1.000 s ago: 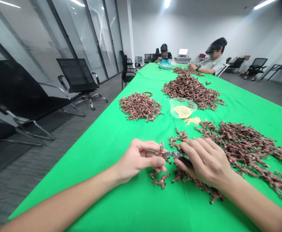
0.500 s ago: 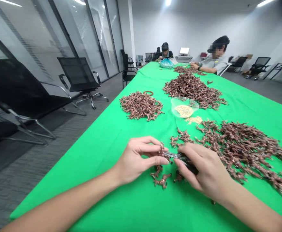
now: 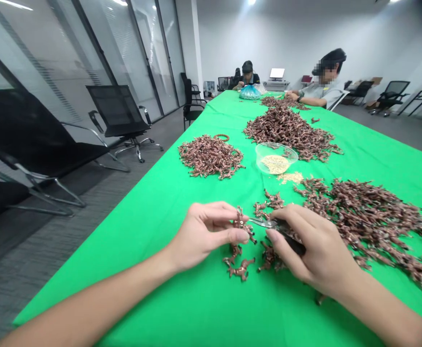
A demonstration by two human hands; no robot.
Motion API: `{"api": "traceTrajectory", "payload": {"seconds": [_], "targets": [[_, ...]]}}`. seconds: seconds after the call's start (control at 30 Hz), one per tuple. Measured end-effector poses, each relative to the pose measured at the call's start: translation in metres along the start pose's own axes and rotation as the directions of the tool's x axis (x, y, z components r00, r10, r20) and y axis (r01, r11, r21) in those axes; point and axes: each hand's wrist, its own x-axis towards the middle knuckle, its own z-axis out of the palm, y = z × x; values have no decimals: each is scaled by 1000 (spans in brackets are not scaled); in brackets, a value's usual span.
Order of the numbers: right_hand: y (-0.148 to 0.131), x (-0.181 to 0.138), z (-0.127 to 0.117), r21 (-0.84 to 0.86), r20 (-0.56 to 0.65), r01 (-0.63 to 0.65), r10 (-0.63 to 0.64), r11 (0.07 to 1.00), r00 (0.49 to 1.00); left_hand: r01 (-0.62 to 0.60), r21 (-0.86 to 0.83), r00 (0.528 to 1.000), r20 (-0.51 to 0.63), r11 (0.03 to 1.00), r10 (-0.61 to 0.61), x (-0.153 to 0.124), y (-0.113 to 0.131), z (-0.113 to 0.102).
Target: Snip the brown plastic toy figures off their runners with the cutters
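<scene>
My left hand [image 3: 205, 233] pinches a small brown branched plastic piece [image 3: 242, 225] between thumb and fingers, just above the green tablecloth [image 3: 182, 193]. My right hand [image 3: 314, 248] is closed around a small cutter [image 3: 269, 223] with a dark handle, its metal tip touching the piece. A few loose brown pieces [image 3: 240, 267] lie below my hands. A large heap of the same pieces [image 3: 370, 221] spreads to the right.
A clear plastic bowl [image 3: 276, 158] of pale beads stands mid-table, with spilled beads [image 3: 290, 178] beside it. Two more brown heaps [image 3: 211, 156] [image 3: 290, 127] lie farther off. Two people sit at the table's far end. Black chairs [image 3: 119, 113] line the left aisle.
My hands stay together on the piece and cutter; the right hand has shifted slightly right and its thumb has drawn in. The view has drifted a little.
</scene>
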Motion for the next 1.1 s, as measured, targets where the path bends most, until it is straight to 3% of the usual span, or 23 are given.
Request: {"api": "traceTrajectory", "payload": {"seconds": [0.13, 0.3, 1.1], "targets": [[6, 0, 0, -304, -86, 235, -272, 923, 958, 71, -167, 997, 47, 983, -64, 0, -1, 1], [5, 0, 0, -450, -82, 320, -396, 833, 915, 103, -189, 992, 86, 977, -88, -1, -3, -1], [3, -2, -2, -454, -86, 338, -418, 825, 904, 162, -215, 984, 113, 963, -141, -3, -1, 2]]}}
